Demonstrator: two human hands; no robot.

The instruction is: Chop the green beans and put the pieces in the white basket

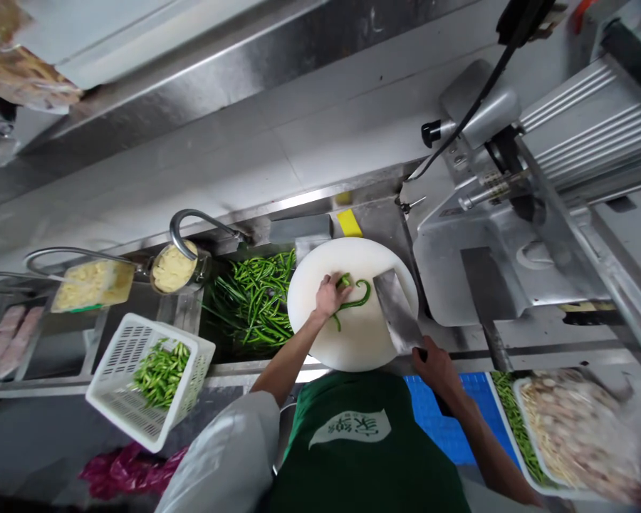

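Observation:
Long green chili peppers [359, 302] lie on a round white cutting board [352, 345] in front of me. On the left half of the board, my left hand [330, 295] is closed over a few of them, its fingers partly hiding what they hold. One curled pepper extends to the right of the fingers. My right hand [435, 363] grips the handle of a cleaver [397, 313]. Its broad blade rests over the board's right side, apart from the peppers. Whole chili peppers [261, 303] fill the sink left of the board.
A white plastic basket [112, 363] with cut green peppers stands tilted at the left. Behind it are a metal pot [175, 269] and curved faucets [203, 216]. A metal slicing machine [459, 263] occupies the right. A yellow block [349, 223] lies behind the board.

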